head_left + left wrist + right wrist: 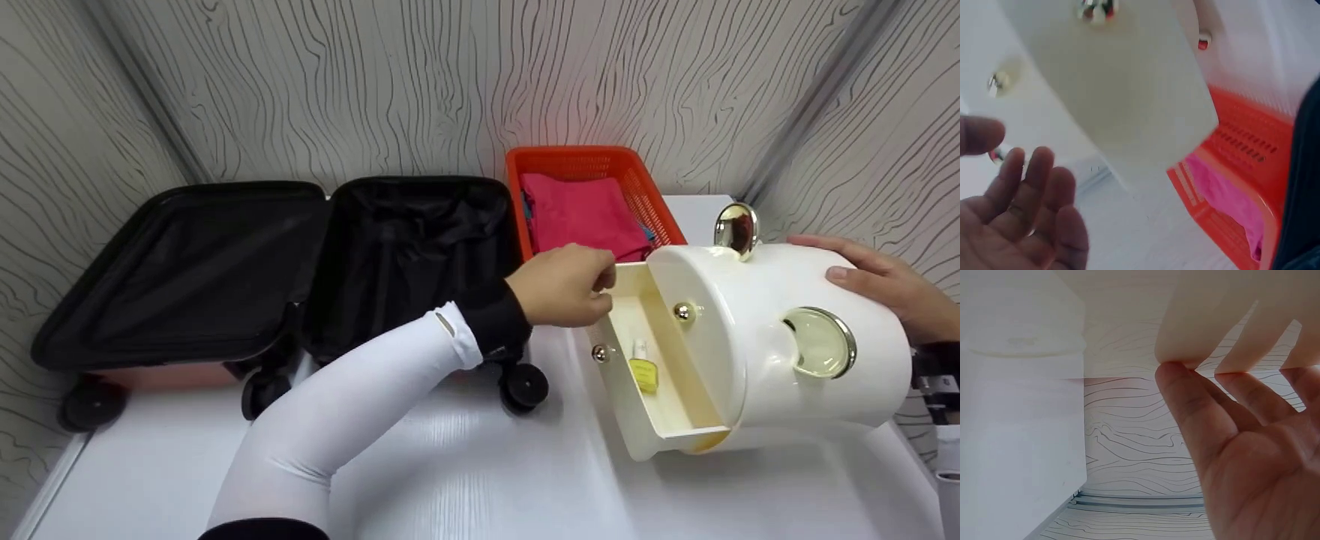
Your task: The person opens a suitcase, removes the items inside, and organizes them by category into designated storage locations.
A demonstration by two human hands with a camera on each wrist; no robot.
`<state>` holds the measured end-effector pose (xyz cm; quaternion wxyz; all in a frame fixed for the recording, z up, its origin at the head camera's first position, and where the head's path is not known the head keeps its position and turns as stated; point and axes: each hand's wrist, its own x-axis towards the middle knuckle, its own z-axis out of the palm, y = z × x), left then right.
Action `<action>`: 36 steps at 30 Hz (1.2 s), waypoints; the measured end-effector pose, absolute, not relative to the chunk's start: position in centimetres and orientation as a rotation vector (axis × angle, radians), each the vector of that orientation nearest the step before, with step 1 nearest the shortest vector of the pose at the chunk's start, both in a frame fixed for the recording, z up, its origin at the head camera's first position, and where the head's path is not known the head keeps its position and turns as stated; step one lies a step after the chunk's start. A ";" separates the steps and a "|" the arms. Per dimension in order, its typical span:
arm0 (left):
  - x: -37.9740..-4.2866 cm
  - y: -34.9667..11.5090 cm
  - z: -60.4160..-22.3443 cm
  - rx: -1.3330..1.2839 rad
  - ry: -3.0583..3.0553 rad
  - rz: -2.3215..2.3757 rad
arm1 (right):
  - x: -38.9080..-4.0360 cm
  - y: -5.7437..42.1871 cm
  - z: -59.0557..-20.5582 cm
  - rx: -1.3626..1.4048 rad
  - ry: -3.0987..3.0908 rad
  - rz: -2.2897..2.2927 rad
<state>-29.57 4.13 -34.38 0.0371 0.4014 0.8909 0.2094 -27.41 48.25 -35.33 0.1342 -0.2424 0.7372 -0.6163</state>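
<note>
A white rounded cosmetic storage box [765, 390] has its drawer [686, 409] pulled out toward the left. Inside the drawer lies a small bottle [643, 373] with yellow contents and a pale cap. My left hand [566, 285] hovers at the drawer's far end, fingers loosely bent; the left wrist view shows nothing in its fingers [1039, 174], apart from the drawer front [1123, 84]. My right hand [892, 289] rests on the box's upper right side, with its extended fingers [1185, 399] touching the glossy surface.
An open black-lined suitcase [420, 247] lies at the left, its wheels [523, 386] toward me. Behind the drawer stands a red basket [652, 202] holding folded pink cloth [585, 214]. A small round mirror [736, 229] sticks up from the box. Patterned walls enclose the white table [450, 480].
</note>
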 end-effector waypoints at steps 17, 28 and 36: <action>-24.8 4.3 -41.9 1.093 2.650 1.018 | -27.2 48.7 -35.4 -0.732 2.157 -1.761; -23.1 6.7 -43.1 0.977 2.718 1.250 | -26.9 49.4 -35.3 -0.805 1.967 -1.782; -22.8 10.3 -42.9 0.962 2.767 1.188 | -26.4 49.9 -35.1 -0.780 1.997 -1.783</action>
